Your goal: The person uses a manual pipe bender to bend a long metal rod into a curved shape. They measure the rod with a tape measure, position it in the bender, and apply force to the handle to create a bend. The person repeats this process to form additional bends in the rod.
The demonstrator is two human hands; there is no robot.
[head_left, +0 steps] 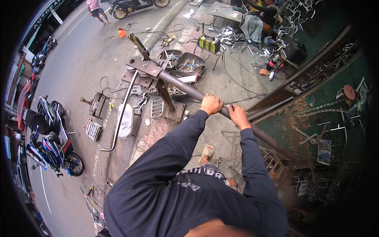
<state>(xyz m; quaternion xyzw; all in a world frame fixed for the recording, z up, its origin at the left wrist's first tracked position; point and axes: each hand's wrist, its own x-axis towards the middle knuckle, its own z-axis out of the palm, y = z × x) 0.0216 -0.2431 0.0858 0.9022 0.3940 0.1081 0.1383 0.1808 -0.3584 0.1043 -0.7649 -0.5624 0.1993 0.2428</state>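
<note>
A long brown steel pipe (185,87) runs as a lever from a pipe bender (152,68) toward the lower right. My left hand (213,104) is wrapped over its middle. Just to the right, my right hand (237,115) grips the same pipe. Between the bender's plates and round dies, the upper end of a shiny metal tube (125,106) is held. That tube slants down and left, and its free end has a short bend. A rusty post (166,96) carries the bender. My fingers' undersides are hidden.
Tubs of metal parts (191,64) stand behind the bender, near a yellow-green welding machine (209,43). A green metal-topped bench (308,110) lies to my right. Motorcycles (53,138) are parked left. Cables (244,89) cross the ground, and a person (268,12) sits at the back.
</note>
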